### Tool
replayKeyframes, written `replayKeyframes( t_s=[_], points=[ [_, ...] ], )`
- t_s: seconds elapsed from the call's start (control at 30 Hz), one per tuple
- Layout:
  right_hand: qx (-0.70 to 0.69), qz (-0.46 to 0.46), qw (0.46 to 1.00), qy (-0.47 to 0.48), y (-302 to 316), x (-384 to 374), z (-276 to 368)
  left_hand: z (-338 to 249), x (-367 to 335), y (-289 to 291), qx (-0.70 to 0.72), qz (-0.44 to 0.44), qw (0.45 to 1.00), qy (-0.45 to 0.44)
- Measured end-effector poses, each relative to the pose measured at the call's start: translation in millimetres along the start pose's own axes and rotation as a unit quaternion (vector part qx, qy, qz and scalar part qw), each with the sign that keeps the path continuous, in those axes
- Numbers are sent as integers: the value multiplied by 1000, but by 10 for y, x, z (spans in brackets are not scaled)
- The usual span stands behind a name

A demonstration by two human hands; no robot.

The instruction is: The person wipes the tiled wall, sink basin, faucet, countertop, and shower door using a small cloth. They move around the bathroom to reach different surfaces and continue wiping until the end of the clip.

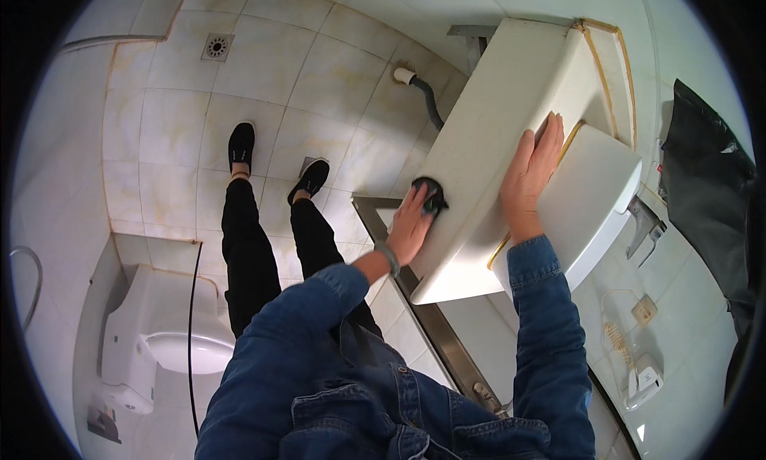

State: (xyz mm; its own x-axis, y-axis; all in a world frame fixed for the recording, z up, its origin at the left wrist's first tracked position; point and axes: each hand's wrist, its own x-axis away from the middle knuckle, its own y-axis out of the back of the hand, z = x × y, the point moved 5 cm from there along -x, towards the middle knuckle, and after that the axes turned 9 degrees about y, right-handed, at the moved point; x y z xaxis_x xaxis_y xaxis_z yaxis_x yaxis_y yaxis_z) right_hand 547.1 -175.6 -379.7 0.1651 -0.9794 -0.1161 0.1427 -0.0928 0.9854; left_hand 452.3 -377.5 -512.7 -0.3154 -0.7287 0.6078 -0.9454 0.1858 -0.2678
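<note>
The left hand (409, 225) presses a dark cloth (432, 193) against the white outer side of the washbasin (495, 117), near the centre of the frame. The right hand (531, 173) lies flat and open on the basin rim, holding nothing. At the right edge hangs a black bag (706, 173). The floor (263, 61) has pale tiles, with a drain (217, 47) at upper left and a white toilet (159, 332) at lower left.
</note>
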Motion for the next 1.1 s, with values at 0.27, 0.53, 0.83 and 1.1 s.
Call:
replayKeyframes(
  t_s=[0.27,0.53,0.83,1.1],
  points=[
    [15,-40,998,44,-14,-21,-32,-333,-88,-166,-21,23,992,-126],
    [8,-24,998,61,40,442,139,15,217,-261,11,51,988,-147],
    [18,1,1000,24,43,758,186,-96,84,-174,-114,6,980,-163],
    [11,22,1000,13,37,780,154,221,811,-143,-39,69,989,-124]
  ],
)
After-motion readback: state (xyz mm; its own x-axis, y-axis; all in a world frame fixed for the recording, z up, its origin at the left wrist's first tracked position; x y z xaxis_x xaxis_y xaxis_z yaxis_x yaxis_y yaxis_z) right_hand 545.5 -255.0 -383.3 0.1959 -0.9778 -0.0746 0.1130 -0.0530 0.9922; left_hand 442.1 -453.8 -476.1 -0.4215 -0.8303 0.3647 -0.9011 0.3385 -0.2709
